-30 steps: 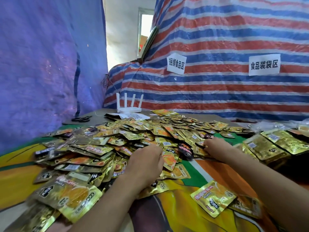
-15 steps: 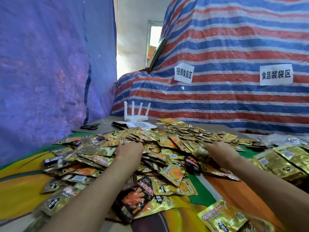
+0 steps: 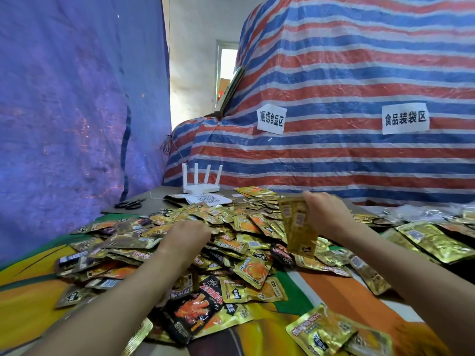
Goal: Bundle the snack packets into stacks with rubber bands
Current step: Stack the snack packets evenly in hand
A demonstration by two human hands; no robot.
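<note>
Head-worn, wide-angle, facing forward and slightly down; close above the near packet pile (image 3: 244, 226), out toward the far striped tarp (image 3: 334, 163).

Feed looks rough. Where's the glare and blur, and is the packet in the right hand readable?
Head view: doorway blown out white; foil pile glints but its print mostly reads; the packet in the right hand is smeared by motion, unreadable; also head view, the wide lens bows the striped tarp.
</note>
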